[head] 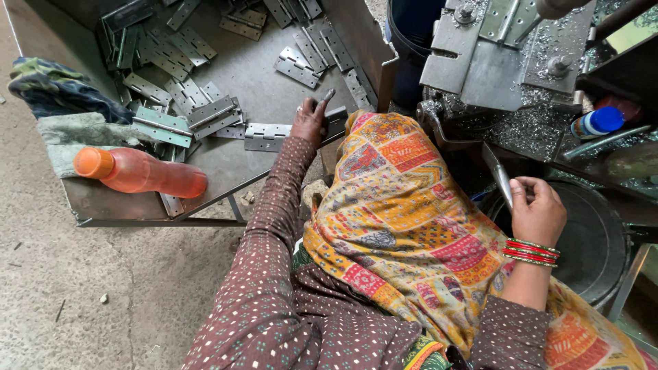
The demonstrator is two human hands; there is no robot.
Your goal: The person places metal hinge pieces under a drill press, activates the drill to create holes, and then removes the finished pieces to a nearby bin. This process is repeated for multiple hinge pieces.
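On the low steel tabletop (226, 171) at left, our left hand (310, 120) grips a flat grey metal hinge (334, 122) from the heap; our right hand (538, 209) pinches a thin metal lever (499, 175) near the press (500, 55).

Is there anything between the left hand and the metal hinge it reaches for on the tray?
Nothing visible. The left hand is already touching a dark metal hinge at the tray's near edge. The right hand holds a separate metal strip.
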